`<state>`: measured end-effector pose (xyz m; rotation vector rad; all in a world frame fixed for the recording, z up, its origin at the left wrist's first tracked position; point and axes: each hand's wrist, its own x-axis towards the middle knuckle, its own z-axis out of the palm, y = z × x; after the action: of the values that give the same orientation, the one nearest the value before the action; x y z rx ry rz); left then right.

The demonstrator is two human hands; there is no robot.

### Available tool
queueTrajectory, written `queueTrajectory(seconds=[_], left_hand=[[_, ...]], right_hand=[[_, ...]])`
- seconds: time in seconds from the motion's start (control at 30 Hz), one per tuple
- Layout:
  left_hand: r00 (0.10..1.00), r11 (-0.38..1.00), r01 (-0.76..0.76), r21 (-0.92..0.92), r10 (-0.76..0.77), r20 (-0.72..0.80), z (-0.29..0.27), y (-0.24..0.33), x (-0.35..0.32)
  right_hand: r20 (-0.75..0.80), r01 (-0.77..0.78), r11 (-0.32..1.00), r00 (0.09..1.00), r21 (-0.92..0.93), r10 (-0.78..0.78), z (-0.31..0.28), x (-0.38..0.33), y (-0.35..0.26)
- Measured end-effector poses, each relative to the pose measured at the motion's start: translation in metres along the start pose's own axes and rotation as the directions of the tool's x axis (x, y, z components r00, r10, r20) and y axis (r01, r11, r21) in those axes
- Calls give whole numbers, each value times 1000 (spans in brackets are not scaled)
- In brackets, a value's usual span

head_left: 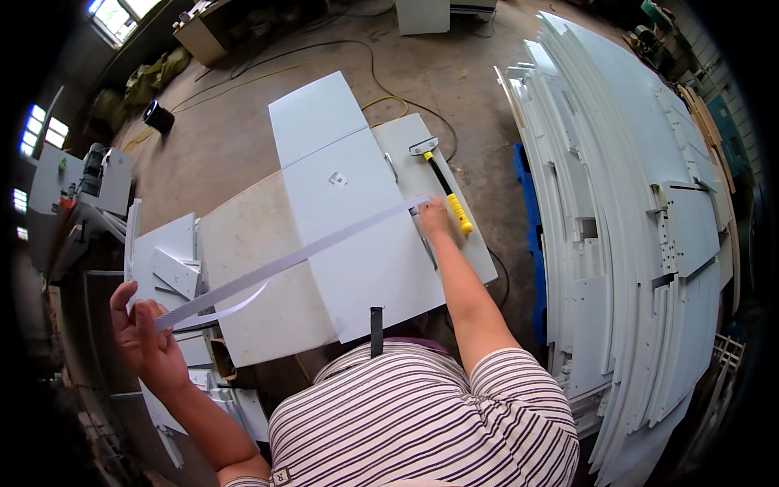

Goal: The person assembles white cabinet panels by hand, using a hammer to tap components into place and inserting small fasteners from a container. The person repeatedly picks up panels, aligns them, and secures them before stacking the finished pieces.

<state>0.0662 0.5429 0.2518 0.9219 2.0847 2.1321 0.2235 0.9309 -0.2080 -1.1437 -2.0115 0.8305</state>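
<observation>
A long, thin white strip (296,253) stretches slantwise between my two hands. My left hand (152,337), out at the left, pinches its lower end with the fingers partly curled. A loose tail of the strip bends back from there. My right hand (433,216) grips the far end near the right edge of a white panel (365,243); its fingertips are partly hidden. A small dark piece beside those fingers is too small to make out. Just right of this hand lies a scraper (445,178) with a wide metal head and a black and yellow handle.
Beneath the white panel is a beige board (251,268). White offcuts (174,272) are piled at the left. A tall stack of white panels (617,203) stands at the right on a blue pallet (529,227). Cables (357,45) and a black bucket (158,118) are on the floor.
</observation>
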Motion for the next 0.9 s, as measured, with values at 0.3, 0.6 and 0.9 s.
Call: queueTrajectory(seconds=[0.3,0.6,0.9], left_hand=[[999,988,10,156,-15,32,0,2,-8],[997,988,77,137,-80,14,3,-10,1],[993,990,103,100,-107,41,-15,-15,0]], right_hand=[[-74,10,999,997,33,-7,-26,6,-35],[23,-65,997,998,39,64,4,1,-7],[40,48,996,998,-72,-45,0,-2,0]])
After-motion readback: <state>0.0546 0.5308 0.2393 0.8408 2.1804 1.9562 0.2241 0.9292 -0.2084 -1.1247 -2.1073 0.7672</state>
